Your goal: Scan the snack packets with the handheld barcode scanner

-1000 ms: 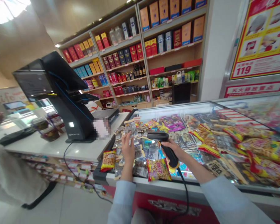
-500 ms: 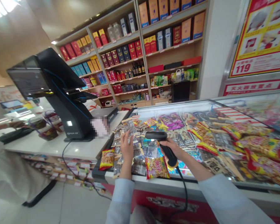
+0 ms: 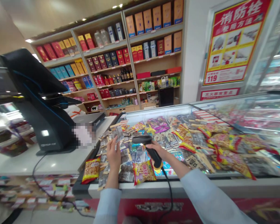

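Observation:
My right hand (image 3: 160,152) is wrapped round the handle of a black barcode scanner (image 3: 142,139), whose head points left, over the snack packets. A cable hangs down from its handle. My left hand (image 3: 113,153) is at a clear packet (image 3: 118,132) with a tan strip, its fingers partly bent at the packet's lower edge. Below the hands, at the freezer's front edge, lie a red and yellow snack bag (image 3: 144,172) and, further left, another snack bag (image 3: 91,170). Small clear packets surround my left hand.
A black register (image 3: 49,124) stands on the white counter (image 3: 60,161) at the left, beside tubs (image 3: 12,146). Many snack bags (image 3: 226,141) cover the freezer's right side. Shelves of boxes (image 3: 112,60) line the back wall, near a red poster (image 3: 235,43).
The view has turned to the right, so the register and shelves sit further left. My left hand has a clear packet at its fingers; the scanner stays in my right hand.

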`<state>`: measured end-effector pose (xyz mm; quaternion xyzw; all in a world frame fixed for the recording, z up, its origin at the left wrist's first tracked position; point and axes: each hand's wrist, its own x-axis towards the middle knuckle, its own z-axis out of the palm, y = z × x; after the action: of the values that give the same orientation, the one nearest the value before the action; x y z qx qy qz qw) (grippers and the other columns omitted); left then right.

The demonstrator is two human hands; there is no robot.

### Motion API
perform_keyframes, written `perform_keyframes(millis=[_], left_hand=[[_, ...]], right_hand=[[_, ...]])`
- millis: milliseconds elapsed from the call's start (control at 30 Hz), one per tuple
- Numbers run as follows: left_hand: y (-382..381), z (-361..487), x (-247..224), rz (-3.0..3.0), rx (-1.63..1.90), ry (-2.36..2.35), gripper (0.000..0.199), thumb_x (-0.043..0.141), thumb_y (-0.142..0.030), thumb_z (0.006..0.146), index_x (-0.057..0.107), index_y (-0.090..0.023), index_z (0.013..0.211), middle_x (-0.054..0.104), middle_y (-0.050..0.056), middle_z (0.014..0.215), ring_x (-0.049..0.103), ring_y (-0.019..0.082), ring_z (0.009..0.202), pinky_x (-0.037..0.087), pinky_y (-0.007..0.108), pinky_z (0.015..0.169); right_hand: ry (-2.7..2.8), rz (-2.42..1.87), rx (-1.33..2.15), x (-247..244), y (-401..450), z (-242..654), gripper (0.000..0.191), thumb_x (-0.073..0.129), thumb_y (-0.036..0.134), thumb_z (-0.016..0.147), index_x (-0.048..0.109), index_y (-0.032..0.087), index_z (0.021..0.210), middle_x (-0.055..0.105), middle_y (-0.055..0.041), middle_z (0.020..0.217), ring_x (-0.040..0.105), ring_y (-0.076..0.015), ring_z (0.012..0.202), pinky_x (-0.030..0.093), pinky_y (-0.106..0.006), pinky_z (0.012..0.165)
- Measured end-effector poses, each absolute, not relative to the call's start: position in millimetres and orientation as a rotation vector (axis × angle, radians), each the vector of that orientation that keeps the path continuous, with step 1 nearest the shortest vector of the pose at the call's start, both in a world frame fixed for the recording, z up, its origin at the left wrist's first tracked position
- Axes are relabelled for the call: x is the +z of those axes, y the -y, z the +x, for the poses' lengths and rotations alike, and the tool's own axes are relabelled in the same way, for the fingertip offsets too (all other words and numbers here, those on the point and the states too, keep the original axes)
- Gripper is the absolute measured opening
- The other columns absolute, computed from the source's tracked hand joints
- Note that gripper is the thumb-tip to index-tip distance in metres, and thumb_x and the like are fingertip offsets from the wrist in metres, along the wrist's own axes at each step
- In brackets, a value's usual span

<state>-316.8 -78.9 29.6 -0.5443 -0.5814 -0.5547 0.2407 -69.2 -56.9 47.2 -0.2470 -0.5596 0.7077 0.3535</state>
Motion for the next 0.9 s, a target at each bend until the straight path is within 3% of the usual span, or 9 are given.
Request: perform_keyframes(millis=[300, 533, 700, 900], left_hand=[[82.8, -320.0, 46.8, -1.643, -1.473, 1.502, 0.029, 0.051, -0.029, 0.089, 0.067, -0.027, 0.114, 0.064, 0.007, 0.106, 0.060, 0.020, 0.099, 0.045, 0.034, 0.091], [101.1, -303.9, 94.3, -1.748, -1.327, 1.544, 0.032, 0.051, -0.032, 0.087, 0.066, -0.028, 0.115, 0.064, 0.007, 0.103, 0.061, 0.022, 0.087, 0.048, 0.031, 0.073], [103.8, -237.6, 124.6, -1.776, -1.539, 1.384, 0.033, 0.053, -0.036, 0.086, 0.066, -0.025, 0.115, 0.063, 0.006, 0.103, 0.061, 0.022, 0.092, 0.048, 0.035, 0.083], [89.9, -129.1, 137.3, -1.999, -1.728, 1.288, 0.030, 0.054, -0.028, 0.085, 0.067, -0.025, 0.111, 0.064, 0.004, 0.099, 0.062, 0.017, 0.083, 0.048, 0.030, 0.081]], right_hand=[[1.263, -0.633, 1.886, 60.2, 58.9, -68.6, 0.026, 0.053, 0.043, 0.072, 0.056, 0.018, 0.077, 0.058, 0.0009, 0.045, 0.047, -0.0116, 0.034, 0.037, -0.022, 0.036], [1.132, -0.646, 1.842, 87.0, 64.7, -23.4, 0.029, 0.049, 0.045, 0.076, 0.056, 0.017, 0.071, 0.054, 0.0004, 0.043, 0.046, -0.0114, 0.034, 0.035, -0.022, 0.035], [0.989, -0.659, 1.740, 105.0, 70.0, 41.0, 0.032, 0.050, 0.048, 0.078, 0.058, 0.017, 0.077, 0.053, 0.0016, 0.044, 0.045, -0.0115, 0.035, 0.034, -0.022, 0.034], [0.924, -0.625, 1.538, 128.6, 85.5, 127.3, 0.031, 0.052, 0.047, 0.076, 0.058, 0.017, 0.083, 0.054, 0.0020, 0.048, 0.045, -0.0116, 0.037, 0.034, -0.022, 0.034]])
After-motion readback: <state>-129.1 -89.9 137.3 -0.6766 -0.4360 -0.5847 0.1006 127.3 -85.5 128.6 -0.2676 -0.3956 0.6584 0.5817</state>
